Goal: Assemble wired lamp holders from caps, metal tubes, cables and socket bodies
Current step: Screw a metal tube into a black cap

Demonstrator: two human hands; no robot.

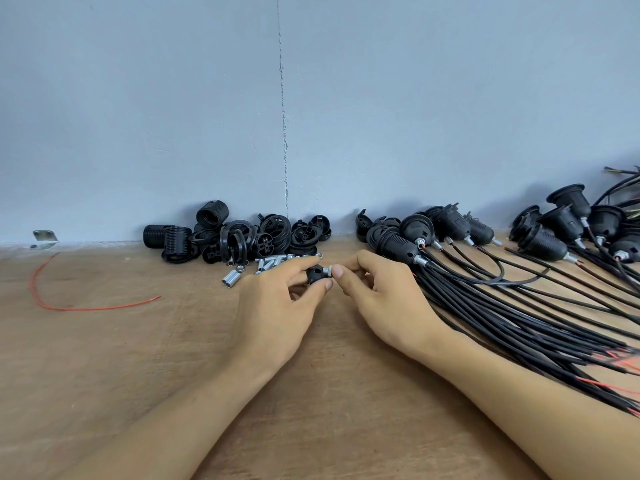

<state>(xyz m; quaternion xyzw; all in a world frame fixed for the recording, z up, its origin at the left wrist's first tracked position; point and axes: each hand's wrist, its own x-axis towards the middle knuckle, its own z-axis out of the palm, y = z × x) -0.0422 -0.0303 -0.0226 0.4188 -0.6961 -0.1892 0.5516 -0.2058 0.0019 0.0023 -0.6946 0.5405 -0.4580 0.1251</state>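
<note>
While left fingers (300,264) grip the cap (315,274), right fingers (338,272) pinch its tube (326,270) beside cables (519,308).

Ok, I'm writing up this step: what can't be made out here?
Head view:
- Cap: mostly hidden by fingers of the left hand.
- Tube: only threads show; the right hand covers its far end, so its seating is unclear.
- Cables: some run off the right edge.
- Loose tubes: partly behind the left hand, too small to count.
</note>
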